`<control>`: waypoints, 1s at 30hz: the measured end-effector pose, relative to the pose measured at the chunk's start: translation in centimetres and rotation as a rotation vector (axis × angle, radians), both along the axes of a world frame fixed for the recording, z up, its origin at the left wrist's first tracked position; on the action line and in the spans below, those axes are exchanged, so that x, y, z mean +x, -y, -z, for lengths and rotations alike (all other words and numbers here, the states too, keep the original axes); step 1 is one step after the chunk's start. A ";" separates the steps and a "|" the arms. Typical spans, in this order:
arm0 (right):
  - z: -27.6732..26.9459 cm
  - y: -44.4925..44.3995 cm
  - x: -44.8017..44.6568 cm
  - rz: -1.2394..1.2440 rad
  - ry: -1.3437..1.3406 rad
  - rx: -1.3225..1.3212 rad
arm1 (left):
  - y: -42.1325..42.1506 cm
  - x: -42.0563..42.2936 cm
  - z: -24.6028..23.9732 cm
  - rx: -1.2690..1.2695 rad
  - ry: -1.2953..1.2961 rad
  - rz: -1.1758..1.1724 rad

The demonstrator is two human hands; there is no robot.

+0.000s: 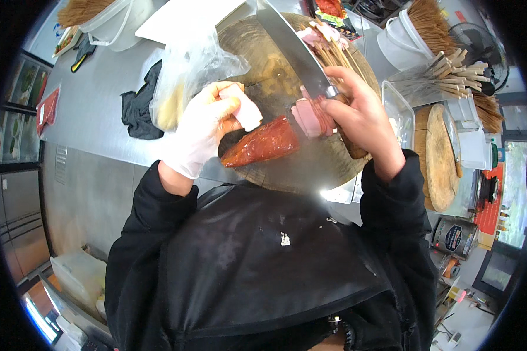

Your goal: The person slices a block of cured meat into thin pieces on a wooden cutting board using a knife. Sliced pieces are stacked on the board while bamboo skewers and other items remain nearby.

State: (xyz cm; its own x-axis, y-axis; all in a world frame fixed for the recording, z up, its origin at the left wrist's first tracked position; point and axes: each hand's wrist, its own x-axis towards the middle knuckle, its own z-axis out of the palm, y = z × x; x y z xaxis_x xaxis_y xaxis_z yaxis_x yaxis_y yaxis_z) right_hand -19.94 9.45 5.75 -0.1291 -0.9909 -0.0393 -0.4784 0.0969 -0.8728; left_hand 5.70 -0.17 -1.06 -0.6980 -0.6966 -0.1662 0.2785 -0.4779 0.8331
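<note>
My left hand [211,114], in a white disposable glove, pinches a pale pink piece of meat [243,109] above the round wooden chopping block [263,57]. Below it on the block lies a reddish-brown, glossy chunk of cured meat [263,142]. The handle of a large, broad-bladed kitchen knife [290,48] is in my bare right hand [360,109], its blade pointing away to the upper left. A stack of thin pink meat slices [312,116] sits beside the right thumb; whether the thumb touches it I cannot tell. Skewers with meat [333,44] lie at the block's far right.
Left of the block are a clear plastic bag [193,66] and a black cloth item [142,105] on the metal table [88,101]. To the right stand a clear container [399,114], a smaller wooden board [439,162] with a knife, and a white bucket [404,41] of bamboo skewers.
</note>
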 end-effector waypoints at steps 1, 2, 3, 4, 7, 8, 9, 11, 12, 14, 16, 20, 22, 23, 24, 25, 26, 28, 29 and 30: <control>-0.5 -0.4 -0.3 0.030 0.004 -0.025 | 0.1 -0.3 0.0 0.015 0.000 0.002; -1.0 -1.0 -0.5 0.065 0.015 -0.061 | 0.0 -0.6 -0.1 0.031 0.000 0.005; -1.5 -1.5 -0.7 0.129 0.017 -0.055 | -0.1 -1.2 -0.2 0.050 0.004 0.015; -2.1 -2.2 -1.0 0.151 0.027 -0.082 | 0.0 -1.8 -0.3 0.056 -0.058 0.087; -3.8 -4.5 -2.0 0.211 0.148 -0.105 | -0.2 -4.1 -0.7 0.085 -0.066 0.175; -4.1 -5.1 -2.2 0.248 0.169 -0.135 | -0.4 -5.0 -0.7 0.107 -0.027 0.158; -4.4 -5.7 -2.4 0.291 0.151 -0.145 | -0.5 -5.8 -0.9 0.094 -0.009 0.194; -4.7 -6.8 -2.7 0.339 0.140 -0.188 | -0.5 -7.1 -1.2 0.069 -0.009 0.275; -4.8 -7.4 -2.8 0.393 0.155 -0.183 | -0.5 -7.8 -1.4 0.061 0.000 0.299; -4.8 -8.1 -2.9 0.433 0.190 -0.197 | -0.4 -9.3 -1.8 0.020 0.050 0.338; -4.6 -8.6 -2.9 0.446 0.221 -0.213 | -0.2 -10.9 -2.2 -0.031 0.057 0.413; -4.1 -9.5 -3.0 0.468 0.269 -0.226 | 0.7 -13.0 -2.5 -0.142 0.148 0.624; -3.8 -10.3 -3.0 0.490 0.273 -0.218 | 0.9 -12.8 -2.2 -0.288 0.183 0.551; -3.7 -10.8 -3.0 0.499 0.268 -0.204 | 1.1 -12.6 -2.1 -0.354 0.182 0.515; -3.6 -11.3 -2.9 0.503 0.267 -0.192 | 1.4 -11.7 -2.1 -0.368 0.252 0.470; -3.5 -11.8 -2.8 0.511 0.273 -0.157 | 1.7 -10.7 -2.1 -0.464 0.331 0.386; -3.4 -12.4 -2.7 0.514 0.282 -0.127 | 2.1 -9.9 -2.1 -0.510 0.397 0.392; -3.1 -13.3 -2.1 0.500 0.324 -0.090 | 2.6 -7.8 -2.3 -0.647 0.533 0.381; -2.9 -13.7 -1.8 0.490 0.301 -0.045 | 2.5 -6.7 -2.4 -0.746 0.590 0.423; -2.8 -14.0 -1.6 0.440 0.291 0.004 | 2.3 -5.6 -2.5 -0.829 0.651 0.463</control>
